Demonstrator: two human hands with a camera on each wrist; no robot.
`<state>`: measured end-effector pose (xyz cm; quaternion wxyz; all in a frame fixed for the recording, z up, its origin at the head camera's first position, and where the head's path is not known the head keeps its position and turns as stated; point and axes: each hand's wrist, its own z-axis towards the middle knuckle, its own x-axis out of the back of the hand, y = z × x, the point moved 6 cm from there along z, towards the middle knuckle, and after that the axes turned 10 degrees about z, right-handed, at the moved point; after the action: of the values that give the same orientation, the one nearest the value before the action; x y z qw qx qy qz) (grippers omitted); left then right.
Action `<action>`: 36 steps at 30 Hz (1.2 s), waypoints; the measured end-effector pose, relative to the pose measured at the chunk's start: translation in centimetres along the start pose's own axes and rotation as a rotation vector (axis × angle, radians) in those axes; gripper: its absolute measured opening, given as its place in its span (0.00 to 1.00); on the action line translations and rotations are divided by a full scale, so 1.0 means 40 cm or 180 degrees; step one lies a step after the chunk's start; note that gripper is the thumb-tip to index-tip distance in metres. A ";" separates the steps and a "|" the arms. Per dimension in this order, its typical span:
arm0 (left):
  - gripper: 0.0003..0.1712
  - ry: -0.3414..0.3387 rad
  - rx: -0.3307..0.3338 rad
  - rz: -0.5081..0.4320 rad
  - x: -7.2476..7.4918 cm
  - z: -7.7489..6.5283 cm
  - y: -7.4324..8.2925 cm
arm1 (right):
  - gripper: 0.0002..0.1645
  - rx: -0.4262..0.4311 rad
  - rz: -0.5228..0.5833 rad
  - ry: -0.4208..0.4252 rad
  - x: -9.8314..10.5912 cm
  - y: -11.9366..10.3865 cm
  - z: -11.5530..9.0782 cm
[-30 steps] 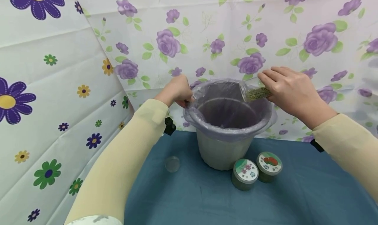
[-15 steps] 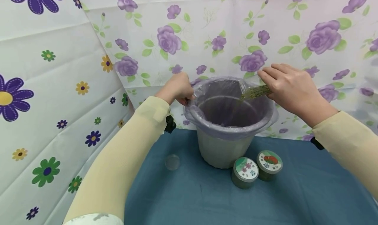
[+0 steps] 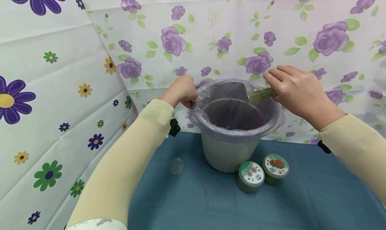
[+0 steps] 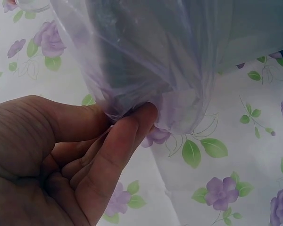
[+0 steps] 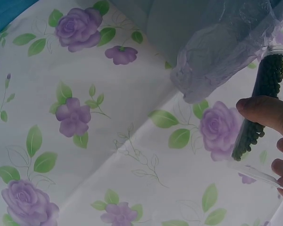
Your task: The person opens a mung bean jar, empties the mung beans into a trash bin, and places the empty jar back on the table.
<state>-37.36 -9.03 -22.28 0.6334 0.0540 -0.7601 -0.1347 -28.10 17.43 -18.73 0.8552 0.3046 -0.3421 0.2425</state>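
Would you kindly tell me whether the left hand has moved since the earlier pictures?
No; against the bucket, the left hand stays in place, at its left edge.

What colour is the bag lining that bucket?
The bag is translucent pale purple, seen best in the head view.

Left arm point(image 3: 120, 169) in from 7 o'clock, left hand point(image 3: 182, 91) pinching, fingers point(image 4: 115, 148) bent; right arm point(image 3: 356, 146) from 4, right hand point(image 3: 294, 89) gripping, knuckles toward 10.

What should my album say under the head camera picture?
Left hand grips the lilac bin liner; right hand holds a clear jar of green pellets tilted toward the bin.
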 end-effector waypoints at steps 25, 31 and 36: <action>0.08 0.0023 0.0065 0.0054 -0.009 0.000 0.000 | 0.49 0.0051 -0.0057 0.0024 0.008 -0.004 -0.005; 0.08 0.0030 0.0061 0.0045 -0.008 0.002 0.000 | 0.48 0.0062 -0.0069 0.0041 0.010 -0.006 -0.004; 0.08 0.0049 0.0058 0.0041 -0.005 0.001 0.001 | 0.48 0.0050 -0.0071 0.0043 0.014 -0.005 -0.003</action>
<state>-37.36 -8.93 -22.48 0.6395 0.0559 -0.7568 -0.1233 -27.57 17.48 -18.47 0.8577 0.3135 -0.3310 0.2377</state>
